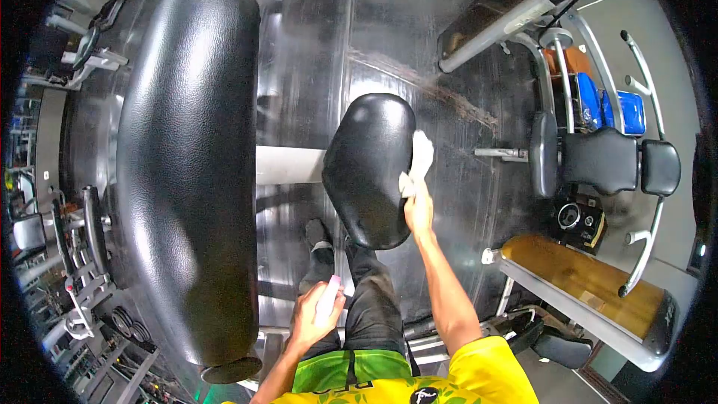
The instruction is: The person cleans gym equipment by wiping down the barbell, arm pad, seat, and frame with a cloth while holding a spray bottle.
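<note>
My right hand point(419, 211) is closed on a white cloth point(422, 155), held along the right edge of a black padded seat point(372, 164). The cloth appears to touch the side of the pad. Low in front of my body, my left hand point(314, 316) grips a small white bottle point(327, 299) with a pinkish top. A pale metal beam point(290, 164) joins the seat to a long black padded backrest point(191, 172) on the left.
Dark rubber flooring point(464, 157) surrounds the seat. To the right stand a machine with black pads point(600, 159) and a bench with a yellowish top point(580, 284). A grey metal post point(493, 34) rises at upper right. More gym equipment lines the left.
</note>
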{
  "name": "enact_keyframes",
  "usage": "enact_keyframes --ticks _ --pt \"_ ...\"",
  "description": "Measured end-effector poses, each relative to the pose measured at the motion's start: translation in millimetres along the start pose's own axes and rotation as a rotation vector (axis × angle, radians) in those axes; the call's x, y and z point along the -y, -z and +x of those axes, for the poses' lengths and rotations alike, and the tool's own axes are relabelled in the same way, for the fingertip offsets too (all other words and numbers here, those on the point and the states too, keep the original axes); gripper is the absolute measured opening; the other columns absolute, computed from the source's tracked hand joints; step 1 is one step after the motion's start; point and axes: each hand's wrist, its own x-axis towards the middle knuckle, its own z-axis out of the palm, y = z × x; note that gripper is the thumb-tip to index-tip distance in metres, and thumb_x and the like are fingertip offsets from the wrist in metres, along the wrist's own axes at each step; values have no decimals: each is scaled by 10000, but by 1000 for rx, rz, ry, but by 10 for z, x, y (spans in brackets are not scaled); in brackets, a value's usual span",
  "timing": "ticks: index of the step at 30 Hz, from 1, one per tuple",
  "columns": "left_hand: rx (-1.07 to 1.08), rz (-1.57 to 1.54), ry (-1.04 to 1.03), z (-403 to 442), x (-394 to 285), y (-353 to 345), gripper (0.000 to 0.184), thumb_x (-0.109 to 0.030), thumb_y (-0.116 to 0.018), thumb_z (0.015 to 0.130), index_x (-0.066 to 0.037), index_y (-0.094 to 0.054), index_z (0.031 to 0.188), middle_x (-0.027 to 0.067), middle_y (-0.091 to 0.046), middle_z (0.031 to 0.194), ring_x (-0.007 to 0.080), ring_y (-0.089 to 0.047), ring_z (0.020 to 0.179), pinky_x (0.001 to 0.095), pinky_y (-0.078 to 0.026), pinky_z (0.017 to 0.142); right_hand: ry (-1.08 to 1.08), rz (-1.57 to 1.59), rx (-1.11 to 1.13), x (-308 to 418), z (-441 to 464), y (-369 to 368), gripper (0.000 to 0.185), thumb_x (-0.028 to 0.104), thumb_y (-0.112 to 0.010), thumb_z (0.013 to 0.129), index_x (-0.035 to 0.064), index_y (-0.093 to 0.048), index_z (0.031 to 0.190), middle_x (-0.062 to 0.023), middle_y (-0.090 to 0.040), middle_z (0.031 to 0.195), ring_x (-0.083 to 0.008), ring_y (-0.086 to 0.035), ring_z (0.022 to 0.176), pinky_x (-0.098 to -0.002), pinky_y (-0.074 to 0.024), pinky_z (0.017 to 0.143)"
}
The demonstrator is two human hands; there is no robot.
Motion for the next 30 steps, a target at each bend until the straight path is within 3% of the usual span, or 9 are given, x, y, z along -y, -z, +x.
enact_keyframes --ticks 9,11,15,21,23,25,26,29,30 --pt "46 31 34 24 14 2 144 -19 -667 818 -2 -628 956 44 -645 782 95 -572 636 248 -452 583 -688 232 184 54 -1520 137 404 25 -381 937 4 -448 1335 -220 -610 1197 -330 -660 986 -420 -521 850" --pt "43 -7 42 24 9 10 147 -24 -671 817 -6 -630 956 36 -640 779 78 -554 620 238 -436 558 -1153 1126 80 213 -1642 -83 349 162 -348 1012 21 -437 1319 -143 -647 1079 -313 -630 1028 -436 -491 926" --pt "22 -6 44 -1 31 32 145 -29 -674 816 -12 -635 954 34 -637 778 87 -561 631 248 -445 570 -1069 1368 -492 312 -1755 -864 322 111 -322 987 74 -460 1276 -123 -571 1221 -282 -567 1127 -455 -443 1019" --pt "-12 -38 30 -86 114 42 175 -33 -676 799 -22 -638 969 57 -643 789 129 -581 649 275 -467 608 -1317 1724 -525 713 -1544 -1005 388 234 -285 1026 9 -473 1281 -179 -522 1325 -335 -515 1217 -442 -404 1079" --pt "28 42 29 -62 56 71 138 -39 -680 794 -13 -623 917 121 -661 839 269 -676 764 348 -512 659 -1236 1891 -355 494 -1608 -1310 400 263 -290 1033 8 -510 1249 -180 -559 1277 -315 -542 1188 -430 -412 1074" --pt "19 32 21 -63 43 78 151 -37 -677 794 -17 -631 937 95 -656 821 211 -642 716 316 -498 643 -1361 1922 -300 830 -1448 -1328 378 229 -288 1032 16 -535 1224 -156 -582 1253 -277 -576 1149 -408 -437 1055" --pt "9 22 14 -70 39 84 167 -36 -674 794 -22 -639 956 68 -652 802 154 -609 669 284 -484 627 -1079 2234 -36 512 -1652 -1735 358 207 -306 1028 21 -540 1224 -139 -598 1233 -247 -589 1132 -388 -467 1026" --pt "18 28 29 -106 15 114 169 -34 -672 794 -19 -636 959 74 -657 811 161 -624 690 292 -492 640 -1160 1695 334 1432 -1124 -1139 323 70 -433 948 7 -554 1242 -125 -619 1215 -222 -608 1090 -347 -494 955" --pt "15 25 25 -114 22 119 169 -34 -672 794 -19 -636 959 74 -657 811 161 -624 690 292 -492 640 -772 1297 395 1388 -1089 -1160 372 37 -436 916 10 -538 1273 -138 -601 1249 -230 -605 1093 -351 -484 956"
